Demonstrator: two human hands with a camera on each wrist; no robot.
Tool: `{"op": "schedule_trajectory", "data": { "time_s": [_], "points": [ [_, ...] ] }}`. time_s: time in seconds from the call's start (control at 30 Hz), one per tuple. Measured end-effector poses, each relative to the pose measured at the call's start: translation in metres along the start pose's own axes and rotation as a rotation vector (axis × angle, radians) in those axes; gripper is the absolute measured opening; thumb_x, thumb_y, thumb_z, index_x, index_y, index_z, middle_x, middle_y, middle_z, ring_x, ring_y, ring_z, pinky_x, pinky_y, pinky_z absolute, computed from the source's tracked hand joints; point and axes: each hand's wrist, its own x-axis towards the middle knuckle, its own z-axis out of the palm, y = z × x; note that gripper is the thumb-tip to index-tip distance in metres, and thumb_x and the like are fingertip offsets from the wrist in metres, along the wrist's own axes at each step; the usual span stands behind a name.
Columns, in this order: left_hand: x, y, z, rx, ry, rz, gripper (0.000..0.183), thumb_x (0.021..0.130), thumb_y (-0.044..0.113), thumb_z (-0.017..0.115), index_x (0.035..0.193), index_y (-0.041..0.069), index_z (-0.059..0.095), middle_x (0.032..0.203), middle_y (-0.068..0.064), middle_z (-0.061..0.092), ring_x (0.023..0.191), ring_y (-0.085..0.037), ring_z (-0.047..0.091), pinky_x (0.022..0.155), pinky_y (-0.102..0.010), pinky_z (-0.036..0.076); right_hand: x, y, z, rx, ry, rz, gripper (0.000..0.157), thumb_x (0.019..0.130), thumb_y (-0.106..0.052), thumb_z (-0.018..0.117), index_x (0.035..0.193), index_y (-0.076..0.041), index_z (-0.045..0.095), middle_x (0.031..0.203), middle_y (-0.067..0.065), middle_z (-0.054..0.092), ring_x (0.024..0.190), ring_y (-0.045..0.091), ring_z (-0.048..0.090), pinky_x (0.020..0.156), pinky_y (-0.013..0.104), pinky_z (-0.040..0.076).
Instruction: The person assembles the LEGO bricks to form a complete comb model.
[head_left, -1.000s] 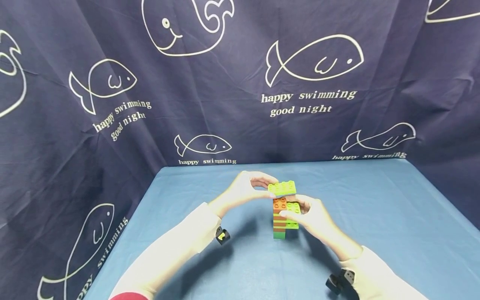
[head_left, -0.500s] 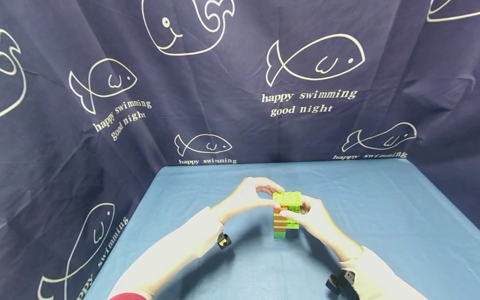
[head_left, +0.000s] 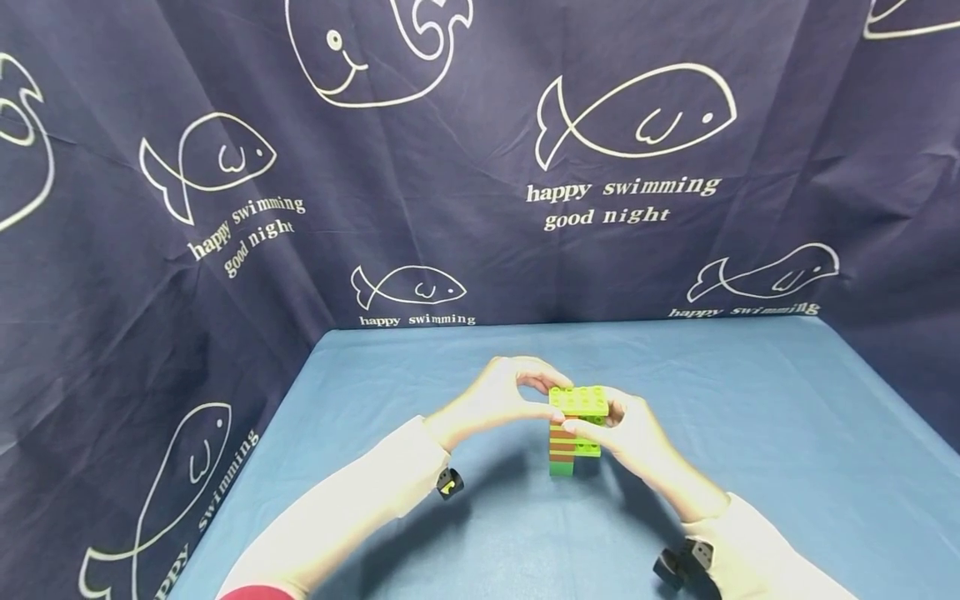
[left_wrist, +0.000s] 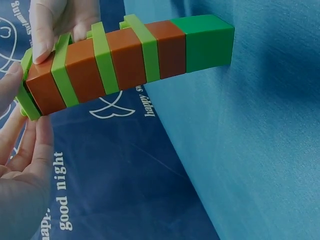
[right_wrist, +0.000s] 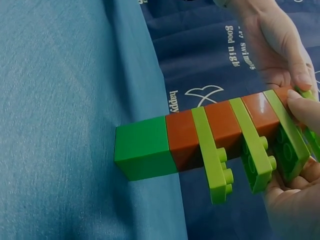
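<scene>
A tower of toy building bricks stands on the table, with a green brick (head_left: 562,468) at its foot. Above that, brown bricks (left_wrist: 85,70) alternate with thin lime plates (right_wrist: 257,145) that jut out to one side. The topmost lime plate (head_left: 579,401) lies level across the tower's top, right at the uppermost brown brick. My left hand (head_left: 513,392) pinches this plate by its left end, thumb in front and fingers behind. My right hand (head_left: 633,429) grips the upper tower from the right, its thumb against the top brown brick; its other fingers are partly hidden behind the plates.
A blue cloth covers the table (head_left: 750,433). Behind and at the left hangs a dark blue curtain (head_left: 480,167) with white fish drawings and lettering. Small black cameras sit at both wrists, such as the right wrist camera (head_left: 678,567).
My left hand has moved down and a little right, bringing the top lime plate from a tilted position above the tower down level onto it. The right hand keeps its grip almost unmoved.
</scene>
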Motion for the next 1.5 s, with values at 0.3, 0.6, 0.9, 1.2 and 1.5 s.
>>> {"op": "schedule_trajectory", "data": {
  "time_s": [0.3, 0.6, 0.9, 1.2, 1.5],
  "points": [
    [-0.002, 0.003, 0.002, 0.050, 0.018, -0.042, 0.041, 0.070, 0.015, 0.087, 0.109, 0.014, 0.073, 0.101, 0.003, 0.073, 0.086, 0.000, 0.065, 0.086, -0.022, 0.056, 0.001, 0.000, 0.002, 0.096, -0.015, -0.092, 0.047, 0.079, -0.003, 0.078, 0.121, 0.004, 0.058, 0.098, -0.016, 0.068, 0.091, -0.001, 0.063, 0.082, 0.011, 0.050],
    [-0.002, 0.004, 0.004, 0.013, 0.022, -0.079, 0.038, 0.072, 0.021, 0.087, 0.107, 0.018, 0.072, 0.100, 0.008, 0.073, 0.088, -0.001, 0.065, 0.087, -0.025, 0.056, 0.001, -0.006, -0.005, 0.145, 0.011, -0.052, 0.042, 0.082, -0.005, 0.076, 0.118, 0.006, 0.060, 0.093, -0.014, 0.071, 0.082, 0.002, 0.065, 0.074, 0.015, 0.054],
    [-0.007, 0.003, 0.007, -0.072, 0.072, -0.079, 0.037, 0.072, 0.015, 0.086, 0.107, 0.013, 0.072, 0.103, 0.000, 0.073, 0.090, -0.005, 0.066, 0.089, -0.021, 0.055, 0.006, -0.009, -0.011, 0.093, -0.027, -0.131, 0.038, 0.080, -0.005, 0.078, 0.114, 0.002, 0.066, 0.100, -0.013, 0.072, 0.088, 0.005, 0.069, 0.075, 0.018, 0.057],
    [-0.011, -0.001, 0.014, -0.061, 0.169, -0.126, 0.036, 0.072, 0.017, 0.087, 0.105, 0.016, 0.074, 0.097, 0.002, 0.073, 0.087, -0.013, 0.069, 0.084, -0.025, 0.058, 0.009, -0.010, -0.014, 0.064, -0.040, -0.183, 0.033, 0.079, -0.004, 0.078, 0.111, -0.001, 0.068, 0.101, -0.005, 0.073, 0.089, 0.006, 0.069, 0.078, 0.017, 0.056],
    [-0.011, 0.000, 0.015, -0.080, 0.196, -0.193, 0.035, 0.070, 0.020, 0.088, 0.103, 0.018, 0.076, 0.097, 0.002, 0.075, 0.090, -0.025, 0.072, 0.083, -0.032, 0.059, 0.010, -0.008, -0.015, 0.027, -0.054, -0.195, 0.031, 0.080, -0.007, 0.078, 0.110, -0.004, 0.069, 0.100, -0.001, 0.073, 0.087, 0.007, 0.069, 0.078, 0.018, 0.056]
  ]
}}
